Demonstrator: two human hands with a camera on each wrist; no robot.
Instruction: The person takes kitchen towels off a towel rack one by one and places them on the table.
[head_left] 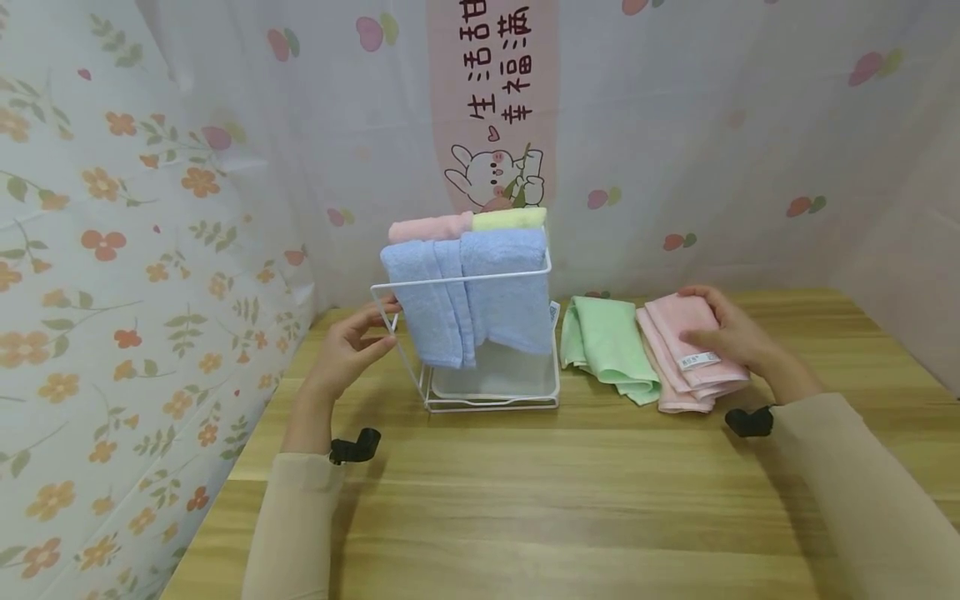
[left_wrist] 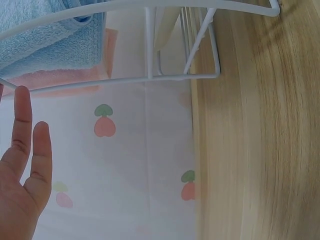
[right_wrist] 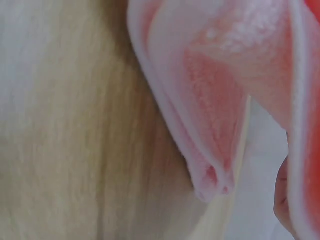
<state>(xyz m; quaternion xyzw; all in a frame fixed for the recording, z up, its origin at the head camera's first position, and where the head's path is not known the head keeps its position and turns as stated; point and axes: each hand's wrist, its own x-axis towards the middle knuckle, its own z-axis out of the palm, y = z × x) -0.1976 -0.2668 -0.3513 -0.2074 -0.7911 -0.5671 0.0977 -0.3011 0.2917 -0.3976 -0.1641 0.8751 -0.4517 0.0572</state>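
A white wire rack point(head_left: 495, 407) stands on the table, with blue towels point(head_left: 502, 292) draped over its front. Behind them hang a pink towel point(head_left: 431, 227) and a yellow-green towel point(head_left: 510, 218). My left hand point(head_left: 333, 358) pinches the rack's left side bar, one fingertip on the wire in the left wrist view. On the right, my right hand point(head_left: 738, 337) holds a folded pink towel point(head_left: 686, 329) with a white label, thumb on top and fingers round its far edge. The pink towel point(right_wrist: 215, 100) fills much of the right wrist view, where the hand is mostly hidden behind it.
A green towel point(head_left: 611, 342) lies between the rack and the held pink towel. A pale tray point(head_left: 495, 375) sits in the rack's base. Patterned curtains point(head_left: 645, 125) hang behind and to the left of the wooden table point(head_left: 540, 500).
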